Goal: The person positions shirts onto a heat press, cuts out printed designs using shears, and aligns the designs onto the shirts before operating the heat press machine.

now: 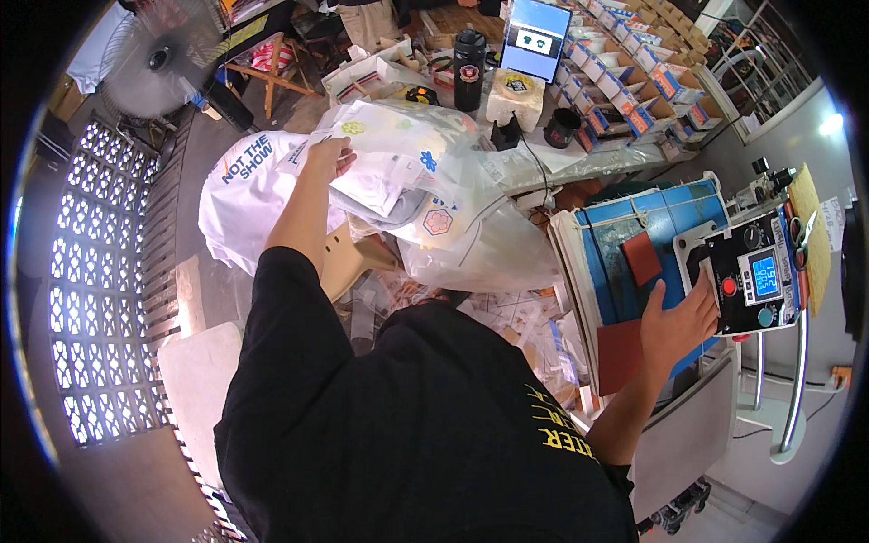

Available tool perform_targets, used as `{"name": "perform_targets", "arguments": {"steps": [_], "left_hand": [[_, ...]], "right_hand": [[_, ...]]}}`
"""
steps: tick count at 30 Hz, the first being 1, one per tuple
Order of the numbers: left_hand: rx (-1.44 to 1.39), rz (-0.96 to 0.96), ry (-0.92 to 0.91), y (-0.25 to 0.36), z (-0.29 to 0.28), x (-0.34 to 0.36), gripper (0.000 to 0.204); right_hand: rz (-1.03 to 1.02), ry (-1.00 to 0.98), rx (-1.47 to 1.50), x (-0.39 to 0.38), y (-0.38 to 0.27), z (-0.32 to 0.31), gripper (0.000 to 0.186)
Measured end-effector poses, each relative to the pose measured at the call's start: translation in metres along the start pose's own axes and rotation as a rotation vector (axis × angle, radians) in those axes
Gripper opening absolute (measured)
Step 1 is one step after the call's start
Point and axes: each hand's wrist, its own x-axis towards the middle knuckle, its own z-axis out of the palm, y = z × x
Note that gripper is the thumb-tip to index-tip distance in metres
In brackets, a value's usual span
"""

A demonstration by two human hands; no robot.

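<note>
My left hand (331,160) is at the left edge of a clear plastic sheet (385,136) with coloured prints, its fingers curled and seemingly pinching the edge. Under it lies a pile of white shirts (362,195), and a white shirt with dark blue lettering (240,199) spreads to the left. My right hand (677,321) reaches to the heat press, fingers stretched out beside its black control box (751,271), which has a lit blue display and a red button. Near that hand, reddish-brown pads (642,259) lie on the blue surface (670,213). My right fingertips partly cover the box's side.
A fan (158,61) stands at the far left. Across the table are a black bottle (469,71), a lit tablet (536,41), a black cup (562,128) and rows of small cardboard boxes (625,68). Scissors (802,240) hang beside the control box. A beige chair (353,262) stands below the shirts.
</note>
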Motion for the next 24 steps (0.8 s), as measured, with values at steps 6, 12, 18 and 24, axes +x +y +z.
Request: {"name": "perform_targets", "arguments": {"steps": [6, 12, 18, 24], "left_hand": [[-0.106, -0.062, 0.014, -0.034, -0.017, 0.005, 0.024], [0.232, 0.067, 0.284, -0.050, -0.017, -0.004, 0.025], [1.685, 0.522, 0.325, -0.191, -0.108, 0.042, 0.027], [1.210, -0.018, -0.677, -0.391, -0.073, -0.103, 0.018]], "right_hand": [[0.015, -0.031, 0.009, -0.001, 0.000, -0.001, 0.067], [-0.001, -0.042, -0.010, -0.001, 0.005, -0.003, 0.067], [-0.002, -0.026, 0.045, -0.002, 0.004, 0.000, 0.067], [0.069, -0.035, -0.034, 0.006, -0.006, -0.001, 0.057]]}}
